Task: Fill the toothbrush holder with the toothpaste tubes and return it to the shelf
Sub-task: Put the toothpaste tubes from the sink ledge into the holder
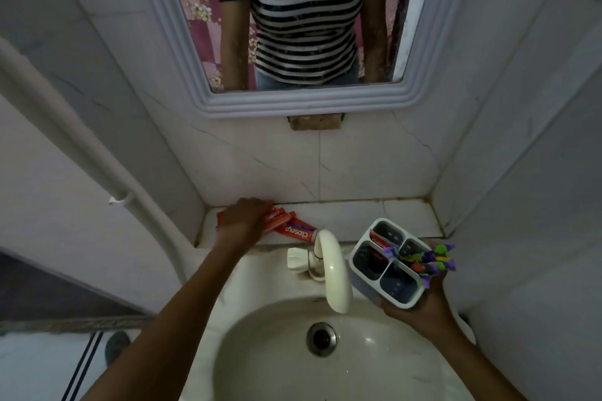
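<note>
A white-tiled bathroom, its shelf (358,215) running behind the sink (260,352) at 12 o'clock. At 10 o'clock, the left hand (242,218) curls its fingers over red toothpaste tubes (294,229) lying on the shelf. At 3 o'clock, right of the tap (332,267), the right hand (420,309) grips the four-slot holder (358,257) above the sink, with toothbrushes (430,259) and one tube (378,239) already inside. The remaining tubes and the holder's return to the shelf appear not yet done.

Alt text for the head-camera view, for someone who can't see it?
A person's left hand rests on red toothpaste tubes lying on the tiled shelf behind a sink, while the right hand grips a white four-compartment toothbrush holder above the basin's right side. The holder contains one red tube and purple-and-green wrapped items.
</note>
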Tool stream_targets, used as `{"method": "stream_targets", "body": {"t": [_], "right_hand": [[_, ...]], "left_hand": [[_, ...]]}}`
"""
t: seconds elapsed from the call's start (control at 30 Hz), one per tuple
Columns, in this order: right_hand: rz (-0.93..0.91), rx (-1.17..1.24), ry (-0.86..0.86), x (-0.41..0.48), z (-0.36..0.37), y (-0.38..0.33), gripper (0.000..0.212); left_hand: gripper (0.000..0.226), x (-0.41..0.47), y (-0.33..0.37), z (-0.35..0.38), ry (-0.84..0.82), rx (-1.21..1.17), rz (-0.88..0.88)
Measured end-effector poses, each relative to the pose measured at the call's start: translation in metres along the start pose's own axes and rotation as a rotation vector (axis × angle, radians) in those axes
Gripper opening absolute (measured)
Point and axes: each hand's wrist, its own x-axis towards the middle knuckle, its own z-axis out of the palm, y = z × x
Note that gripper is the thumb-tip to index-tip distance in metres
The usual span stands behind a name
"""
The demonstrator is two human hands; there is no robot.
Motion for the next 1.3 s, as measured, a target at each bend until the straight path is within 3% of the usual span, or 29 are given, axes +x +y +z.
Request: {"method": "stream_targets", "body": {"t": [0.07, 0.1, 0.17, 0.27, 0.37, 0.43, 0.5, 0.57, 0.67, 0.73, 0.83, 0.97, 1.1, 1.2, 1.23, 1.27, 1.3], "right_hand": [[-0.096, -0.067, -0.008, 0.005, -0.003, 0.01, 0.07], [0.031, 0.018, -0.029, 0.007, -0.003, 0.012, 0.065], [0.15, 0.119, -0.274, 0.004, 0.01, 0.012, 0.084], [0.107, 0.102, -0.342, 0.003, 0.017, -0.002, 0.11], [0.031, 0.221, -0.54, 0.014, 0.026, 0.002, 0.123], [0.015, 0.285, -0.448, 0.01, 0.018, 0.0, 0.123], [0.042, 0.356, -0.256, 0.008, 0.015, 0.002, 0.099], [0.012, 0.336, -0.026, 0.014, 0.002, 0.006, 0.074], [0.078, 0.382, 0.158, 0.021, -0.013, 0.01, 0.102], [0.153, 0.421, 0.207, 0.018, -0.012, 0.01, 0.111], [0.187, 0.468, 0.134, 0.018, -0.01, 0.01, 0.106], [0.187, 0.46, 0.241, 0.018, -0.008, 0.01, 0.094], [0.208, 0.343, 0.276, 0.011, 0.002, 0.009, 0.093], [0.054, 0.274, 0.353, 0.008, -0.002, 0.01, 0.073], [0.138, 0.422, 0.237, 0.011, -0.008, 0.008, 0.059], [0.211, 0.479, 0.151, 0.01, -0.011, 0.003, 0.058], [0.169, 0.312, 0.192, 0.009, -0.019, 0.003, 0.072]], "left_hand": [[0.036, 0.007, 0.023, 0.007, -0.063, 0.093, 0.258], [0.037, 0.01, 0.032, 0.014, -0.118, 0.106, 0.337], [0.045, 0.02, 0.049, 0.019, -0.288, 0.164, 0.403], [0.04, 0.04, 0.063, 0.015, -0.481, 0.306, 0.44], [0.034, 0.057, 0.069, 0.006, -0.484, 0.323, 0.422], [0.036, 0.064, 0.078, -0.009, -0.399, 0.033, 0.304], [0.038, 0.069, 0.09, -0.03, -0.305, -0.35, 0.144], [0.044, 0.075, 0.103, -0.055, -0.185, -0.638, 0.121], [0.043, 0.079, 0.124, -0.092, -0.072, -0.988, 0.148], [0.042, 0.079, 0.136, -0.114, -0.055, -1.064, 0.155], [0.046, 0.078, 0.14, -0.136, -0.096, -0.808, 0.284], [0.053, 0.075, 0.158, -0.142, -0.373, -0.003, 0.538], [0.042, 0.067, 0.189, -0.136, -0.391, 0.207, 0.643], [0.027, 0.067, 0.208, -0.137, -0.294, 0.315, 0.735], [0.023, 0.068, 0.214, -0.136, -0.269, 0.372, 0.779], [0.019, 0.068, 0.22, -0.134, -0.257, 0.437, 0.825], [0.017, 0.067, 0.227, -0.132, -0.254, 0.503, 0.867]]}}
